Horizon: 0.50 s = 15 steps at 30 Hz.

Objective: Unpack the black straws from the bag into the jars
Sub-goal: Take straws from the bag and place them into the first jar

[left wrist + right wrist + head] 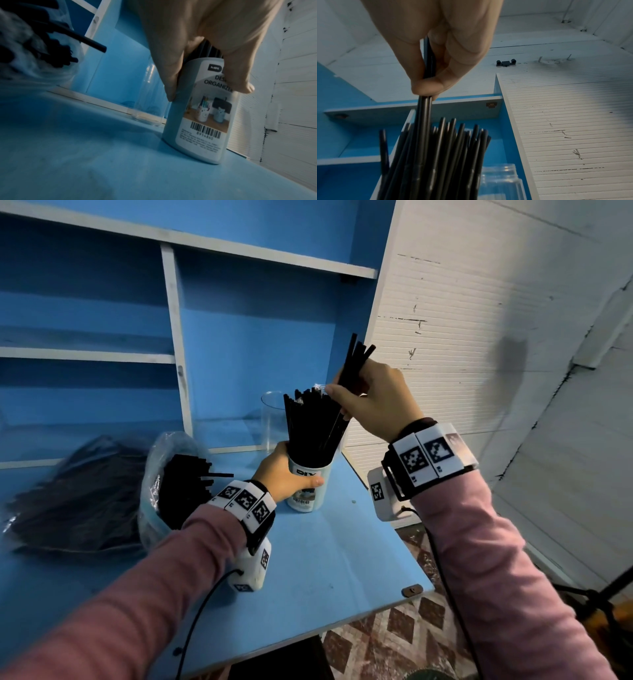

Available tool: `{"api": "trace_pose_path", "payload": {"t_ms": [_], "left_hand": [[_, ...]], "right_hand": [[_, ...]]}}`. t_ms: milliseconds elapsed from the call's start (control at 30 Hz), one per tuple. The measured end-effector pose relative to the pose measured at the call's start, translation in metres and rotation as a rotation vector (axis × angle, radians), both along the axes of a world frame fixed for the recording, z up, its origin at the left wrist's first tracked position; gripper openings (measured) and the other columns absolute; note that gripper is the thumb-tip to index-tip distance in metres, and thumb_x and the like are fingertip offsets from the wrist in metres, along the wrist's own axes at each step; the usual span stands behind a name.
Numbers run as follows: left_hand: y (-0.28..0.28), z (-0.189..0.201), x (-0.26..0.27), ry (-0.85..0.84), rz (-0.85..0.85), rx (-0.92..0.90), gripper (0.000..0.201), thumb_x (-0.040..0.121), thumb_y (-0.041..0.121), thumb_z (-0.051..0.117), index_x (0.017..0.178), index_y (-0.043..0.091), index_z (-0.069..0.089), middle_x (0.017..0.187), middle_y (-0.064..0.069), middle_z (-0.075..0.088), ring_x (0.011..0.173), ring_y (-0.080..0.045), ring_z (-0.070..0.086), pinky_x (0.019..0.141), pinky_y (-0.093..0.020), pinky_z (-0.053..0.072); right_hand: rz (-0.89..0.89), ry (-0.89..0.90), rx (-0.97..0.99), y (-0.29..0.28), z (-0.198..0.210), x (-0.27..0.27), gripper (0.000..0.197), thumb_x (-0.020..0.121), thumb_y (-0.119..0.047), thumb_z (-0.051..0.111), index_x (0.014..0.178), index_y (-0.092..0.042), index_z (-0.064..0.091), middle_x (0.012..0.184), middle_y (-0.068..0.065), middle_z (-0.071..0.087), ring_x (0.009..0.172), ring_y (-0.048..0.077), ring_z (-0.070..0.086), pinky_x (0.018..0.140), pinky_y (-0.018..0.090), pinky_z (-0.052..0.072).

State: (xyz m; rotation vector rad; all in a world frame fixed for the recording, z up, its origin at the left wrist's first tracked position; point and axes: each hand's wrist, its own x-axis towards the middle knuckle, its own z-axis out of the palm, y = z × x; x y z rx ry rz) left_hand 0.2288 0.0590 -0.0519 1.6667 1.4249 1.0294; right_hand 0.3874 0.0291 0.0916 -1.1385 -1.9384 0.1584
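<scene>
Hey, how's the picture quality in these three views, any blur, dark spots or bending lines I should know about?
Head view: the bag of straws at far left is smeared by blur, shelf edges bow from the wide lens, and a soft shadow falls on the white wall. Left wrist view: dim and blue-tinted, though the jar label stays readable. Right wrist view: the right hand and the straws in the jar are soft.

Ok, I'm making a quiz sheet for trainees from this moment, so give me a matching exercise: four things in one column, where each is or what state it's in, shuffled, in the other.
Things
1. labelled jar
2. clear jar
3. plastic bag
4. few straws

States
A. pinched in the right hand
B. empty, behind the labelled one
C. lying open on the table, straws poking out
D. full of straws, held by the left hand

Pairs: 1-D, 2-B, 3-C, 4-A
</scene>
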Motion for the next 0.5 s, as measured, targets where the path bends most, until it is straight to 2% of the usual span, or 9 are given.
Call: {"api": "trace_pose_path", "payload": {"t_ms": [67, 167, 333, 433, 500], "left_hand": [[0.002, 0.000, 0.001, 0.026, 0.009, -0.010, 0.075, 0.066, 0.028, 0.087, 0.128, 0.017, 0.046, 0.122, 0.000, 0.060, 0.107, -0.017, 0.057, 0.092, -0.031, 0.047], [0.002, 0.000, 0.001, 0.031, 0.002, -0.009, 0.071, 0.068, 0.027, 0.086, 0.126, 0.018, 0.048, 0.122, 0.000, 0.061, 0.102, -0.013, 0.056, 0.088, -0.027, 0.045], [-0.001, 0.001, 0.001, 0.048, 0.002, 0.003, 0.068, 0.070, 0.026, 0.085, 0.128, 0.017, 0.049, 0.124, 0.000, 0.061, 0.101, -0.012, 0.054, 0.086, -0.024, 0.042], [-0.003, 0.002, 0.001, 0.063, 0.007, -0.004, 0.068, 0.071, 0.027, 0.084, 0.128, 0.017, 0.049, 0.125, -0.001, 0.061, 0.109, -0.017, 0.057, 0.088, -0.025, 0.042], [-0.003, 0.002, 0.001, 0.066, 0.011, -0.013, 0.068, 0.071, 0.027, 0.084, 0.128, 0.018, 0.049, 0.125, -0.002, 0.061, 0.113, -0.019, 0.057, 0.089, -0.025, 0.042]], "right_hand": [[-0.006, -0.020, 0.011, 0.002, -0.008, -0.002, 0.014, 0.088, -0.021, 0.066, 0.088, -0.007, 0.064, 0.074, 0.001, 0.066, 0.070, 0.021, 0.065, 0.073, 0.040, 0.054], [-0.035, -0.043, 0.046, 0.004, -0.024, -0.008, 0.019, 0.088, -0.020, 0.066, 0.090, -0.001, 0.064, 0.079, 0.010, 0.069, 0.072, 0.028, 0.065, 0.073, 0.045, 0.053], [-0.108, 0.012, 0.083, 0.007, -0.033, -0.015, 0.023, 0.085, -0.022, 0.069, 0.091, -0.001, 0.067, 0.086, 0.012, 0.067, 0.077, 0.028, 0.064, 0.075, 0.040, 0.052], [-0.113, 0.067, 0.045, 0.012, -0.040, -0.020, 0.018, 0.082, -0.020, 0.071, 0.085, -0.002, 0.067, 0.090, 0.012, 0.058, 0.075, 0.027, 0.061, 0.072, 0.042, 0.054], [-0.113, 0.081, -0.012, 0.012, -0.044, -0.024, 0.015, 0.083, -0.022, 0.071, 0.082, -0.010, 0.063, 0.089, 0.012, 0.060, 0.074, 0.029, 0.063, 0.072, 0.045, 0.054]]}}
